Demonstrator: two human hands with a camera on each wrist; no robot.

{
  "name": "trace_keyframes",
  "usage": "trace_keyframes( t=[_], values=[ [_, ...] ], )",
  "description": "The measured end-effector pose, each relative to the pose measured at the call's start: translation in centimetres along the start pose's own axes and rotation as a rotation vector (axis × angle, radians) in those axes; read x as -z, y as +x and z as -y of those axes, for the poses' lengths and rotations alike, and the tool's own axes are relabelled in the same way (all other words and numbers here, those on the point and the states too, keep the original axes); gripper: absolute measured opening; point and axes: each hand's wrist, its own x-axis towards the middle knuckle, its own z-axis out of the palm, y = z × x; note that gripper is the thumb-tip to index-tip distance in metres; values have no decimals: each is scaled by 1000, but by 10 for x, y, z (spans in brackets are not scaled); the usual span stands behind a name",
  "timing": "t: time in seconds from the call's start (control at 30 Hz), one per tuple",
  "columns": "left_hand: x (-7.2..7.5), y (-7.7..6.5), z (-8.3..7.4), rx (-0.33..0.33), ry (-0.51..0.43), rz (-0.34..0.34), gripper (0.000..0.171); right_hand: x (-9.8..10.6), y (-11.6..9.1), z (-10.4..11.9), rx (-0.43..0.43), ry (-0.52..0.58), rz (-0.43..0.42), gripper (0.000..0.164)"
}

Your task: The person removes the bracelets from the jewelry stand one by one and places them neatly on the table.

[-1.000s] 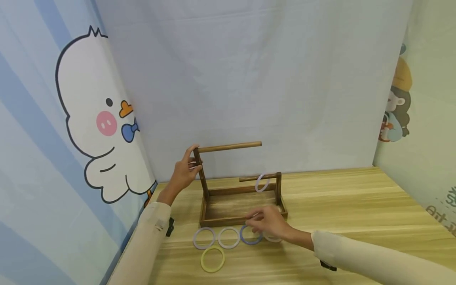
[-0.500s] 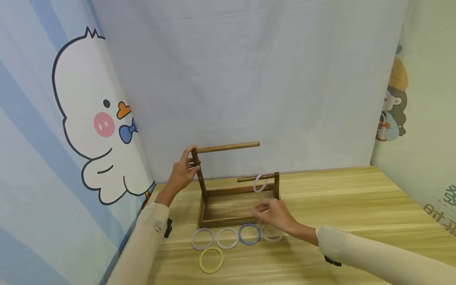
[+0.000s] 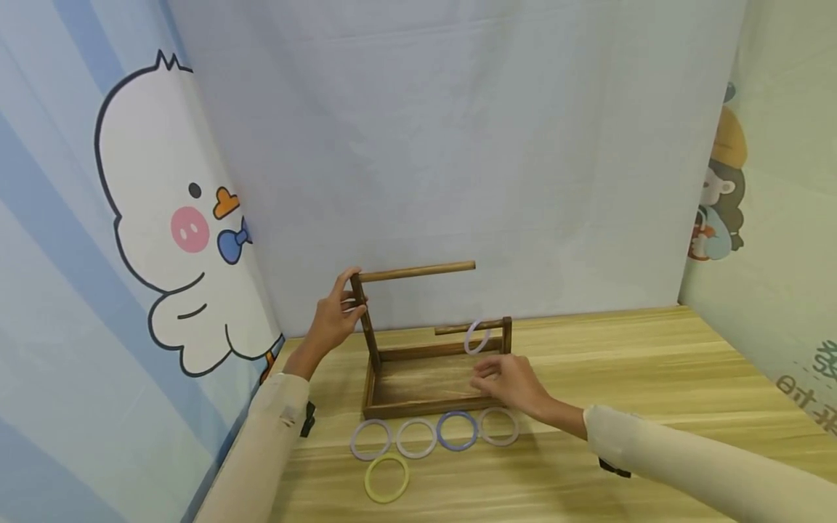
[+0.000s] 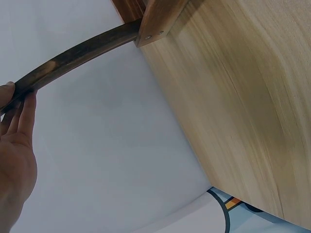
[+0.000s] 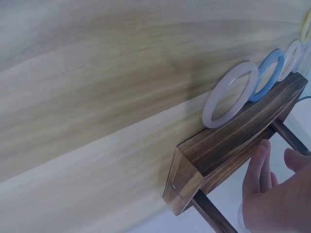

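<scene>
My left hand [image 3: 333,319] grips the tall left post [image 3: 368,323] of a dark wooden rack near its top. In the left wrist view, fingers and thumb lie on either side of that post [image 4: 77,56]. The right hand [image 3: 513,381] hovers over the right part of the rack's tray base [image 3: 418,411], fingers loosely bent, nothing visible between them. A pale purple ring [image 3: 471,341] hangs on the short lower bar [image 3: 454,330], just above the right hand. The long upper bar [image 3: 418,272] holds no ring.
Before the tray lie a lilac ring [image 3: 354,449], a white ring [image 3: 399,444], a blue ring [image 3: 441,438] and a pale pinkish ring [image 3: 516,428]. A yellow ring [image 3: 368,487] lies nearer. A pale curtain [image 3: 490,160] stands behind the wood-grain table [image 3: 621,363].
My right hand has moved up and slightly right, from over the blue ring to over the tray, uncovering the pinkish ring. The left hand stays on the post.
</scene>
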Motion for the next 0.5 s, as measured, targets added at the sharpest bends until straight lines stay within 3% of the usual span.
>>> trace_keyframes(
  t=[0.23,0.5],
  values=[
    [2,-1,0,20,0,13,80,0,5,-4,-10,27,-6,25],
    [1,-1,1,37,-1,19,79,1,14,-5,-34,-43,-97,29]
  ],
)
